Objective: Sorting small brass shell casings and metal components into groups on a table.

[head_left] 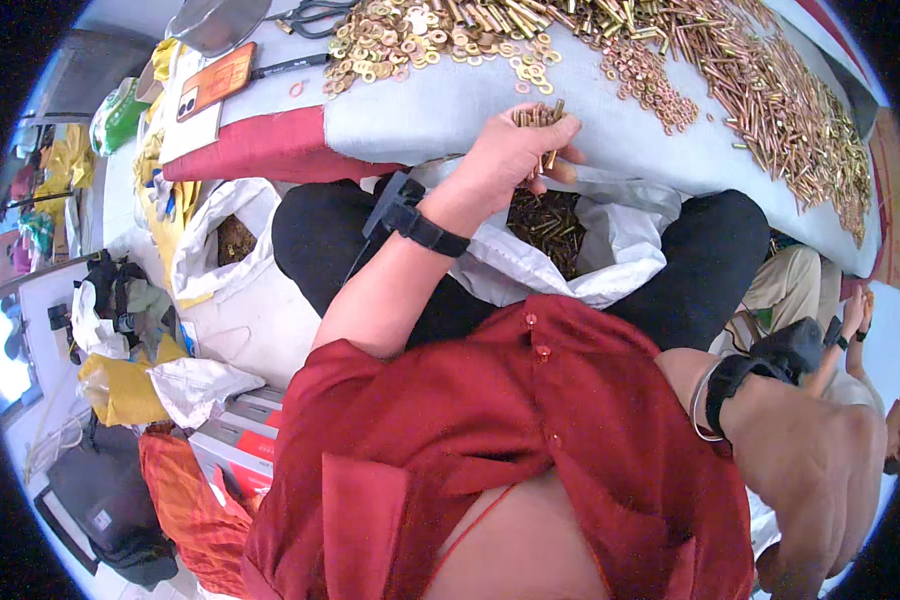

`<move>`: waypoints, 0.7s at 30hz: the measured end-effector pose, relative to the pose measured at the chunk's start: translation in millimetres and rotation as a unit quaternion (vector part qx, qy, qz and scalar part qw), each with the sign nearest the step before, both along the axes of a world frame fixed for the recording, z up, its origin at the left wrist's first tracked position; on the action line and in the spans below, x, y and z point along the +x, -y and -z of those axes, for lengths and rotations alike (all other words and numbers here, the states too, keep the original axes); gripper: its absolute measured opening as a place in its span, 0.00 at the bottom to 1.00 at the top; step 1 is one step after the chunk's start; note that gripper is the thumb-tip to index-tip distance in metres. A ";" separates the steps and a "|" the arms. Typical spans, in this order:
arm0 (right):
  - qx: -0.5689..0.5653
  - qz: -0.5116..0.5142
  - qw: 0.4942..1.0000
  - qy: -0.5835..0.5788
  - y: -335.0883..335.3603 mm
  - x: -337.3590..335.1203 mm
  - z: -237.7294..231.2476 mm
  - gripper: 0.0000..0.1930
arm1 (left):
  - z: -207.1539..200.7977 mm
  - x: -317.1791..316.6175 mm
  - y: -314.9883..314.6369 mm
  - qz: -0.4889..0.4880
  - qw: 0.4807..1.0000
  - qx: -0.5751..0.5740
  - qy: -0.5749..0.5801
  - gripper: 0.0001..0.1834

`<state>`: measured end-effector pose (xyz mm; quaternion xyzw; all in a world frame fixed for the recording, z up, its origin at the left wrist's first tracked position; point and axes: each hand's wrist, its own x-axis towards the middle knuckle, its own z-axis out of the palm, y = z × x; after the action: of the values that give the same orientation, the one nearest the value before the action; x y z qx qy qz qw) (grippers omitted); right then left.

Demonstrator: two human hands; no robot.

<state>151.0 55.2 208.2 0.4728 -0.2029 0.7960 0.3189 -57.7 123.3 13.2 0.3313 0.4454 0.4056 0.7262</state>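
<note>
My left hand (525, 150) is closed round a bunch of short brass-coloured bolts (538, 117), their ends poking out past the thumb. It hovers at the table's front edge, over an open white sack (620, 262) set between my legs. Inside the sack lie many darker bolts of a similar shape (550, 232). On the table, a heap of brass-coloured washers (395, 45) spreads beyond my hand. My right hand (815, 470) is raised close at the lower right, its back showing and its fingers hidden.
Loose bolts (750, 90) cover the table's right side, beside smaller rings (660, 95). An orange phone (215, 82), a black marker (290, 66) and scissors (310, 15) lie at the left. Another sack (235, 240) stands left of my knee. Another person's hands (855, 312) show at the right.
</note>
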 end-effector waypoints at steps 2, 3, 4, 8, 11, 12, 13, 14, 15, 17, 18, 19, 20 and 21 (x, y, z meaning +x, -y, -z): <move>0.001 -0.009 1.000 0.013 2.6 0.3 -2.1 0.13 | 1.5 -1.0 -0.4 0.005 1.000 -0.002 -0.003 0.17; -0.004 -0.005 1.000 0.020 4.2 2.0 -5.4 0.13 | 3.3 -3.5 -1.6 0.008 1.000 0.000 -0.012 0.17; -0.039 -0.010 0.996 0.079 5.4 1.9 -10.9 0.12 | 6.2 -6.0 -0.5 -0.003 1.000 0.005 -0.023 0.20; -0.087 -0.024 0.986 0.141 4.4 -4.1 -11.2 0.11 | 4.6 -7.8 -1.6 0.004 1.000 0.003 -0.017 0.20; -0.094 -0.035 0.985 0.138 6.1 -8.1 -9.4 0.11 | 3.9 -6.1 -1.2 0.011 1.000 0.005 -0.017 0.19; -0.097 -0.038 0.985 0.137 6.8 -10.1 -8.7 0.11 | 4.3 -5.9 -1.0 0.012 1.000 0.007 -0.022 0.19; -0.097 -0.041 0.985 0.139 7.4 -10.9 -7.6 0.11 | 4.2 -6.6 0.0 0.014 1.000 0.006 -0.018 0.19; -0.098 -0.045 0.984 0.139 8.1 -11.7 -7.2 0.11 | 4.4 -8.2 1.0 0.011 1.000 0.010 -0.025 0.19; -0.099 -0.046 0.984 0.139 9.6 -12.6 -7.6 0.11 | 4.5 -9.2 1.9 0.008 0.999 0.014 -0.032 0.19; -0.101 -0.055 0.984 0.139 10.5 -13.3 -6.6 0.11 | 2.2 -9.4 2.6 0.006 0.999 0.006 -0.044 0.19; -0.101 -0.056 0.984 0.138 10.2 -13.0 -4.7 0.11 | 2.0 -7.7 2.8 0.008 0.999 0.005 -0.046 0.19; -0.103 -0.058 0.983 0.138 9.4 -12.9 -4.3 0.11 | 2.2 -6.2 2.3 0.011 0.999 0.016 -0.042 0.18; -0.105 -0.061 0.983 0.137 8.2 -13.5 -4.0 0.11 | 2.6 -6.0 2.0 0.014 0.999 0.027 -0.039 0.18; -0.105 -0.063 0.983 0.136 8.9 -14.5 -3.7 0.11 | 3.4 -7.2 1.9 0.015 0.999 0.026 -0.039 0.18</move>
<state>136.5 46.4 211.8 0.3357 -0.1292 0.8884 0.2852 -64.9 121.5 9.8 0.3722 0.4580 0.3923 0.7056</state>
